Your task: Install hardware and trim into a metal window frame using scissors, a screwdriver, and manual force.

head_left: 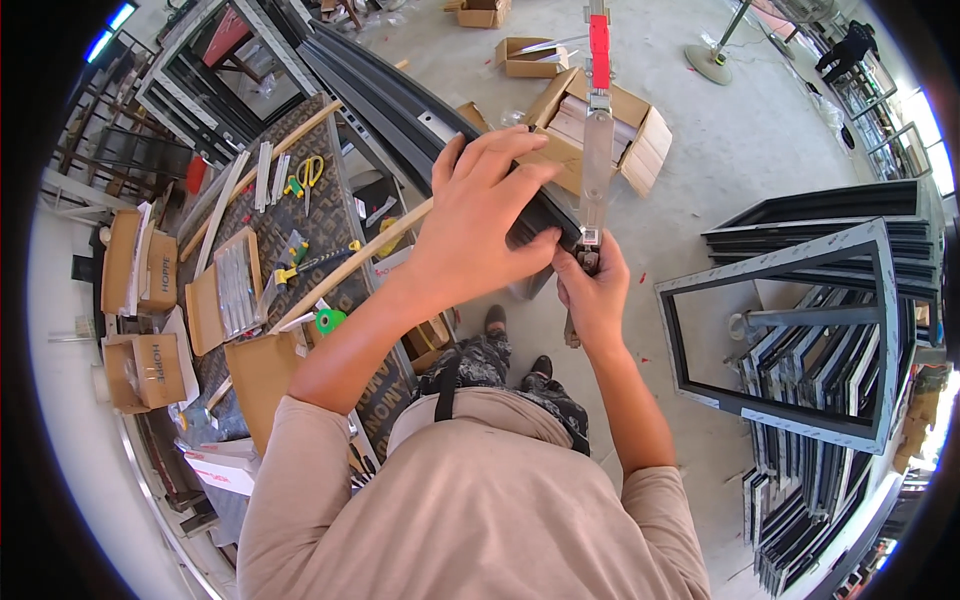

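A long black metal profile [390, 115] runs from the upper left to just in front of me, its near end between my hands. My left hand [475, 215] lies over this end, fingers arched across the top and thumb on the near side, gripping it. At the tip my right hand [603, 285] is closed round a small metal fitting [588, 258], its thumb against the profile's end; a metal piece [572, 332] shows below the fingers. Just above stands a steel toggle clamp [597, 160] with a red handle [599, 50]. The palms hide part of the contact.
To the left, a workbench [345, 290] carries scissors [312, 175], wooden strips [385, 235], a green tape roll [328, 320] and cartons. An open carton of pale strips [610, 125] stands beyond the profile. Several dark window frames [780, 415] are stacked at right.
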`<state>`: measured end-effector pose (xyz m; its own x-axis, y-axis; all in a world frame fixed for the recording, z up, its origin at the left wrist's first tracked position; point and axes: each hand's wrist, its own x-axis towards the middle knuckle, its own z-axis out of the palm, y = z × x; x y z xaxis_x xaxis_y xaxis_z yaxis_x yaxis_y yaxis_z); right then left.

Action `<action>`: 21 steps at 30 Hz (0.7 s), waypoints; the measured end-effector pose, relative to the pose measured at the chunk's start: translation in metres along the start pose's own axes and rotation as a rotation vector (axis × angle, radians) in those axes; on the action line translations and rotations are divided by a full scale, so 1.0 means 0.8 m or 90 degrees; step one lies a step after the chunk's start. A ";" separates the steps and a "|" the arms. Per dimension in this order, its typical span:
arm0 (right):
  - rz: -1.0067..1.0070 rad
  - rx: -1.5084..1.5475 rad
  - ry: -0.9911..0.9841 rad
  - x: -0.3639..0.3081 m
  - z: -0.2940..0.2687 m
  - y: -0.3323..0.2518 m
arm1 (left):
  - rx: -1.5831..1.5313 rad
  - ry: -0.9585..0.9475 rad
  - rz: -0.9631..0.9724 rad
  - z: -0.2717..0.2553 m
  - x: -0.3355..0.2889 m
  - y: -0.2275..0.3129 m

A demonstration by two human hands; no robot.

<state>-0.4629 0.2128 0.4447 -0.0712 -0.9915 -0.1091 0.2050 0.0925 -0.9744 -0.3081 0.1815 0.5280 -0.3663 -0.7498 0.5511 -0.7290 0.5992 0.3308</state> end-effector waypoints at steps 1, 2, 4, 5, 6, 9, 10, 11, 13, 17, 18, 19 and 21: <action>-0.016 -0.013 -0.002 0.003 -0.004 0.005 | -0.040 0.026 -0.010 0.003 0.001 -0.001; -0.032 -0.026 -0.003 0.006 -0.007 0.008 | -0.040 0.024 -0.008 0.009 0.000 -0.003; -0.038 -0.010 0.001 0.008 -0.008 0.008 | -0.098 0.121 0.059 0.017 -0.007 -0.006; -0.044 0.002 0.006 0.010 -0.008 0.009 | -0.097 0.118 0.060 0.021 -0.008 -0.006; -0.043 0.002 0.008 0.010 -0.009 0.007 | -0.049 0.133 0.111 0.027 -0.010 -0.005; -0.016 0.012 0.010 0.013 -0.012 0.002 | -0.011 0.177 0.156 0.042 -0.003 0.001; -0.020 0.014 0.008 0.015 -0.013 0.002 | -0.033 0.202 0.169 0.049 0.001 -0.001; -0.025 0.015 0.005 0.016 -0.015 0.003 | -0.054 0.227 0.182 0.054 0.005 -0.002; -0.032 0.016 0.016 0.019 -0.017 0.007 | -0.060 0.229 0.183 0.061 0.012 -0.001; -0.025 0.019 0.054 0.022 -0.017 0.001 | -0.047 0.183 0.191 0.060 0.023 0.003; -0.023 0.021 0.057 0.024 -0.018 0.003 | -0.048 0.179 0.193 0.060 0.026 0.004; -0.028 0.015 0.063 0.026 -0.020 0.005 | -0.038 0.162 0.190 0.060 0.030 0.006; -0.033 0.011 0.073 0.030 -0.022 0.008 | -0.028 0.140 0.191 0.063 0.034 0.005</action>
<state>-0.4808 0.1911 0.4321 -0.1926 -0.9778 -0.0821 0.2153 0.0396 -0.9758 -0.3498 0.1495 0.5059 -0.4229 -0.4640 0.7784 -0.5810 0.7980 0.1600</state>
